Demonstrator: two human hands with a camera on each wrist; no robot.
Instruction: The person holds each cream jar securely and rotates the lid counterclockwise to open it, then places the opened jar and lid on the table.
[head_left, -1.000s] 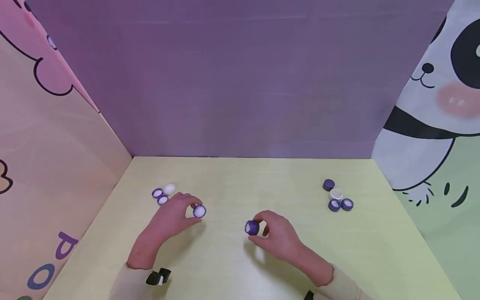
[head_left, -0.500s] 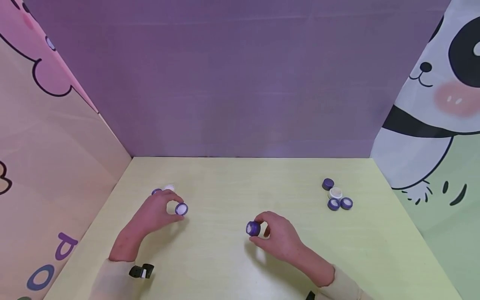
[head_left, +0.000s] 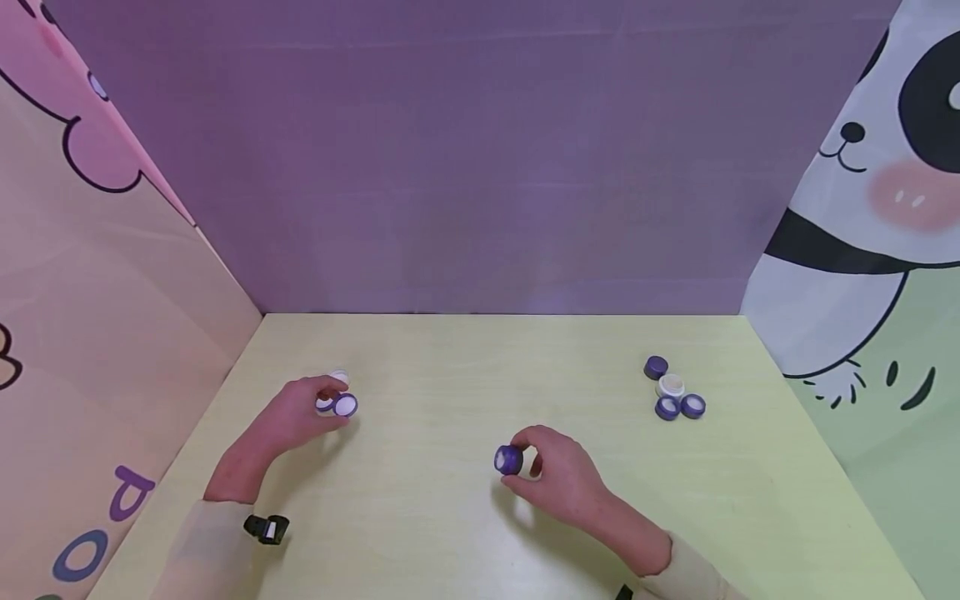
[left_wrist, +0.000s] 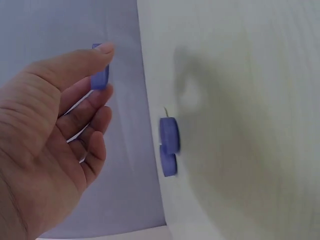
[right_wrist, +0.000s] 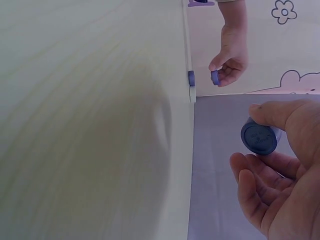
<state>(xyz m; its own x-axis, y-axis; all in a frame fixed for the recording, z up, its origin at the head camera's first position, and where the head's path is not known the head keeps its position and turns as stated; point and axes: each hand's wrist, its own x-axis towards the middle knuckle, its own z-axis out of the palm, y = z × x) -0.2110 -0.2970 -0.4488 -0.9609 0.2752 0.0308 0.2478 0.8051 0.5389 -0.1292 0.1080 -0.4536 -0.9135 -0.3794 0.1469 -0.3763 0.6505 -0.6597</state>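
Between thumb and fingertips my left hand pinches a purple cap, its white inner face turned toward the head camera. The cap is held up off the table in the left wrist view. Just behind it lie another purple cap and a white cap, partly covered by the hand. Two purple caps show on the table in the left wrist view. My right hand holds a small purple jar above the table, on its side; its round embossed end shows in the right wrist view.
On the right of the pale table sits a cluster: a dark purple round piece, a white one and two purple ones with pale centres. A purple wall rises behind, with patterned side walls.
My left hand has moved left and slightly back with the purple cap, to the left-hand caps. My right hand has barely moved, still holding the purple jar.
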